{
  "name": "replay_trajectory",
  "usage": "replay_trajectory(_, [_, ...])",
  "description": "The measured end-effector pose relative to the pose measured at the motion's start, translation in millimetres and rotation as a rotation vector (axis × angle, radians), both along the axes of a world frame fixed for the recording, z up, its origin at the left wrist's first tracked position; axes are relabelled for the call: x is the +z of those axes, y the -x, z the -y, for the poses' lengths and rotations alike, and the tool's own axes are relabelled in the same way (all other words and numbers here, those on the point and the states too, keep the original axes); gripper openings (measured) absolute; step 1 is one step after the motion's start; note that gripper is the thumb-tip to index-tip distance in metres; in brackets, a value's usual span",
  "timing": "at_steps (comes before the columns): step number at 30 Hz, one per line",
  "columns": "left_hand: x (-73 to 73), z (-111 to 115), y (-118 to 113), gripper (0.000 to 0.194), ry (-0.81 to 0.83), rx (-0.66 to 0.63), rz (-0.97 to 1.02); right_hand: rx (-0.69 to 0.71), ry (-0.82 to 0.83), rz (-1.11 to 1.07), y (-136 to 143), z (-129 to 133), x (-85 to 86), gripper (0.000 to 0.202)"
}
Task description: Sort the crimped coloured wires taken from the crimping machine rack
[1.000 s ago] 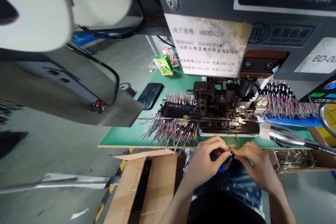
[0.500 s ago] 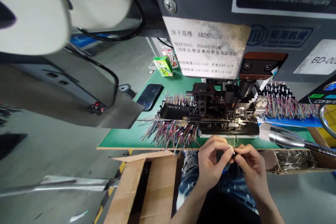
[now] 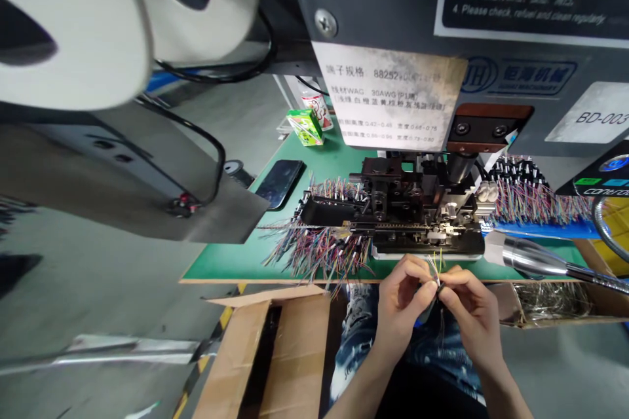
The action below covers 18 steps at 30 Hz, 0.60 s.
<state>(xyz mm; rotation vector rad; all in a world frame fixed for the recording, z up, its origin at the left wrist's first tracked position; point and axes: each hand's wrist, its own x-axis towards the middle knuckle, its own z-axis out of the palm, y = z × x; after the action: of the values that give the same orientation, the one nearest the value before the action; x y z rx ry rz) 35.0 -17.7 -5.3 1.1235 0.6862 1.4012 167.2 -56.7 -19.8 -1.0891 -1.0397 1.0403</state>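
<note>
Close together in front of the black crimping machine (image 3: 417,209), both my hands pinch a small wire bundle (image 3: 436,267). Its thin yellow and white ends fan upward toward the machine's front edge. My left hand (image 3: 405,298) has thumb and forefinger closed on the wires. On the other side, my right hand (image 3: 466,301) grips the bundle's dark part, and dark strands hang below the fingers. The fingertips hide most of the held part.
Heaps of coloured wires lie left (image 3: 324,252) and right (image 3: 531,193) of the machine. A phone (image 3: 280,183) and green box (image 3: 305,126) sit on the green table (image 3: 221,265). A metal nozzle (image 3: 533,255) juts in at right; a cardboard box (image 3: 295,353) stands below left.
The yellow and white wire ends now stand up more visibly, spread above my fingertips. My left hand has shifted slightly right. The camera view has moved a little.
</note>
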Motion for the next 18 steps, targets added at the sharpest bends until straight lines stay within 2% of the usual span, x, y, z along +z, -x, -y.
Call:
replay_trajectory(4, [-9.7,1.7,2.6,0.032,0.088,-0.049,-0.003,0.087,0.027,0.063,-5.1,-2.0,2.8,0.018])
replay_trajectory(7, [-13.0,3.0,7.0,0.039,0.118,-0.116,-0.098,0.022,0.051,0.047,-4.1,-2.2,2.5,0.021])
replay_trajectory(10, [-6.4,2.3,13.0,0.036,0.062,-0.15,-0.271,-0.033,0.054,0.049,-1.4,-2.6,0.2,0.02])
replay_trajectory(13, [2.7,0.7,17.5,0.029,0.024,-0.152,-0.414,-0.023,0.003,0.082,-0.7,-4.2,-3.5,0.017])
replay_trajectory(18, [6.4,-2.5,19.6,0.024,0.004,-0.143,-0.476,-0.036,-0.056,0.254,-5.5,-6.6,-4.5,0.018])
